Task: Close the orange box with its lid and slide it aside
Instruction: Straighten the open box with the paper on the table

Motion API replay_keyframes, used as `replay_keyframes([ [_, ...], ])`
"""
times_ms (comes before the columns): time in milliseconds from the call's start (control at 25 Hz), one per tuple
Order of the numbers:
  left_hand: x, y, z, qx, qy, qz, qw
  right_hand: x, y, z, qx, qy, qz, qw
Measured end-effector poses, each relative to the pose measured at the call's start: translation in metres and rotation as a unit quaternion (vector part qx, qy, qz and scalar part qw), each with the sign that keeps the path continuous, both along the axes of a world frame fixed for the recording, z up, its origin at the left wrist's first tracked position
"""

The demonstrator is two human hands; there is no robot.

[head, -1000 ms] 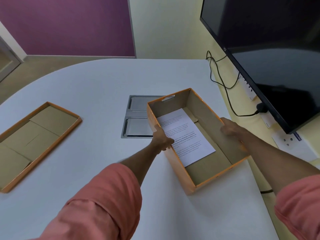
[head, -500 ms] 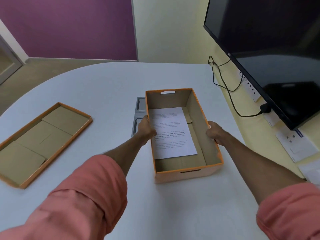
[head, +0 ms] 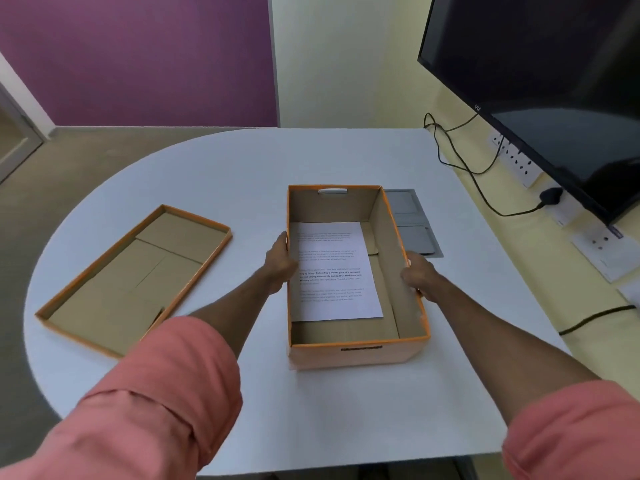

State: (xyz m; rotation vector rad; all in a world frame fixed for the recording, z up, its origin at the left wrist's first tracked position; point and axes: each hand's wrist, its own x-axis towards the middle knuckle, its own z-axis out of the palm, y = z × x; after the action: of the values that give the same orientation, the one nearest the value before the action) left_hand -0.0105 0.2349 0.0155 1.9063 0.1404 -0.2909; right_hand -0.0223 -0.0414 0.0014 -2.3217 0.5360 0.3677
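The orange box stands open in the middle of the white table, long side pointing away from me. A printed white sheet lies flat on its floor. My left hand grips the box's left wall and my right hand grips its right wall, at about mid-length. The orange lid lies upside down to the left, its brown inside facing up, apart from the box and both hands.
The white table has a rounded far-left edge. A grey cable hatch is set in it just right of the box. A black screen, wall sockets and black cables line the right wall.
With both hands on its walls, the box has turned from a slanted position to straight and has slid left off the grey hatch, which now shows on its right.
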Motion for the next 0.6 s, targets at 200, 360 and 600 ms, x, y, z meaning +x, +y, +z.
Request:
replay_keyframes([
  [200, -0.022, 0.035, -0.013, 0.010, 0.013, -0.012, 1.000, -0.028, 0.036, -0.010, -0.023, 0.002, -0.004, 1.000],
  [360, -0.037, 0.044, -0.026, 0.027, 0.022, -0.037, 0.999, -0.046, 0.041, -0.019, -0.035, 0.013, -0.004, 0.999],
  [600, -0.049, 0.031, -0.045, 0.042, 0.044, -0.043, 0.997, -0.051, 0.025, -0.023, -0.046, 0.020, 0.009, 0.999],
])
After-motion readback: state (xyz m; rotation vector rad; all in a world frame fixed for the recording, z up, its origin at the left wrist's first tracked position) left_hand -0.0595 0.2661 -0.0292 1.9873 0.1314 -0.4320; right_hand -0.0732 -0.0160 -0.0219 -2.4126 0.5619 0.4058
